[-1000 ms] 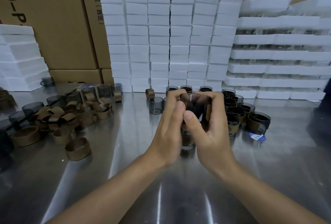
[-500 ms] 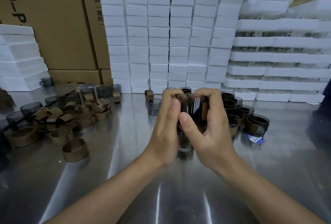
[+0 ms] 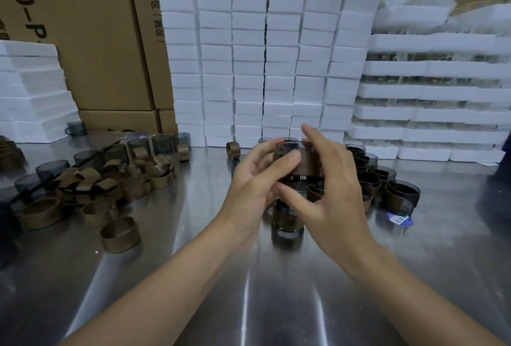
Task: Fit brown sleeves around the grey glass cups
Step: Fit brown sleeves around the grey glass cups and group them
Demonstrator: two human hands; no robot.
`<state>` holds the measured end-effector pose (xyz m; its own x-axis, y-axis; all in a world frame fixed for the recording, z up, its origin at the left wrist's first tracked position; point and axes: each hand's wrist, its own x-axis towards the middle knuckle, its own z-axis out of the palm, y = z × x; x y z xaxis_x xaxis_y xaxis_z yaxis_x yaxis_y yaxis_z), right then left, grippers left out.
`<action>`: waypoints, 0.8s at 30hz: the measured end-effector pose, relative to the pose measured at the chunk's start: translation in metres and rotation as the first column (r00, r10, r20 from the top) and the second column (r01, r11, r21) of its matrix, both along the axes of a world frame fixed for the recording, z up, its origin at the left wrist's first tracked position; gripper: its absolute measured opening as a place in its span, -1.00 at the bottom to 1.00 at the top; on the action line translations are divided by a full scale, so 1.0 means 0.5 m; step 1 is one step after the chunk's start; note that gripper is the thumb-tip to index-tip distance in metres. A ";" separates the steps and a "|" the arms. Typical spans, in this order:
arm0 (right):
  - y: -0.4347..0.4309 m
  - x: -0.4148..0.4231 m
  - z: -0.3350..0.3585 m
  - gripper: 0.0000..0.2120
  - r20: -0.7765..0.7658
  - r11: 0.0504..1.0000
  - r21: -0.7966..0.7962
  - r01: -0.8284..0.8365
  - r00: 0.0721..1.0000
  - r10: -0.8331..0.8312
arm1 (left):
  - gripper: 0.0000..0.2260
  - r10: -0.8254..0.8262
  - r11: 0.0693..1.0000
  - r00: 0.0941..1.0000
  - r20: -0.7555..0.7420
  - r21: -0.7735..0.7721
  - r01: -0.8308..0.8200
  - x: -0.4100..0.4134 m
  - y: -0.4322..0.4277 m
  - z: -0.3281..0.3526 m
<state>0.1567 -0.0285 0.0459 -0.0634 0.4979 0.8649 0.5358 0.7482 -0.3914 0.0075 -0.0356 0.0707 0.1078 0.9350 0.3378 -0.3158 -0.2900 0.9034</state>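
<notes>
The upright grey glass cup (image 3: 287,148), a brown ring-shaped sleeve (image 3: 310,163) around it, is pinched in the left hand (image 3: 254,182); the right hand (image 3: 334,196) is held loose just beside its right flank.

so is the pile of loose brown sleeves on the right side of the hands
No, the loose brown sleeves lie heaped on the table left of the left hand; sleeved cups stand to the right.
</notes>
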 end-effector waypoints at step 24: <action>-0.028 -0.023 -0.023 -0.66 -0.129 0.969 0.051 -0.241 0.961 0.246 | -0.63 0.232 0.918 0.967 -0.101 0.351 -0.184 0.047 -0.039 -0.046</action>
<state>0.1451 -0.0426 0.0345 -0.0626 0.4517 0.8900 0.2804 0.8638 -0.4187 0.0312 -0.0550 0.0480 -0.0087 0.7748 0.6322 -0.0947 -0.6300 0.7708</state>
